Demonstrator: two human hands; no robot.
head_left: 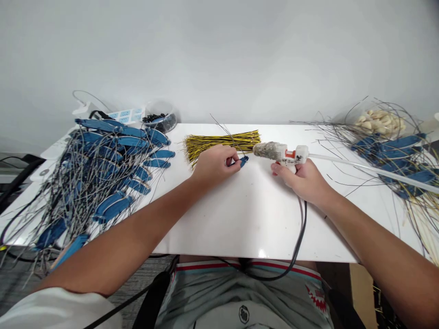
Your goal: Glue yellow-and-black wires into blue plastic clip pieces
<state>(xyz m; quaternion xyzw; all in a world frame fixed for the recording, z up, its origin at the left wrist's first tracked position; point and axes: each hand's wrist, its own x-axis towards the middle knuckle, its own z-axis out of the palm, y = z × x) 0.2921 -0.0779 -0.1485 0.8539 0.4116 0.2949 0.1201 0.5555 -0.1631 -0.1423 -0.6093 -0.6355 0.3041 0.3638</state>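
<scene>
My right hand [307, 180] is wrapped round the handle of a white hot glue gun [290, 155]. The gun's nozzle end, covered in a dirty grey-brown wrap, points left, and a long clear glue stick [346, 161] runs out of its back. Pinched in my left hand [217, 162] is a small blue curved piece [244, 161] with thin dark wires rising from it. The nozzle sits just right of that piece; I cannot tell whether they touch. Behind my left hand lies a bundle of yellow and black wires [247, 138].
On the left, several blue pieces with grey wires [113, 205] lie in a tangled heap. A clear tub of black parts [164, 121] and a power strip [126, 115] stand behind. More wired blue pieces [399, 151] and pale curved parts [379, 122] lie right. A black cord [302, 233] hangs from the gun.
</scene>
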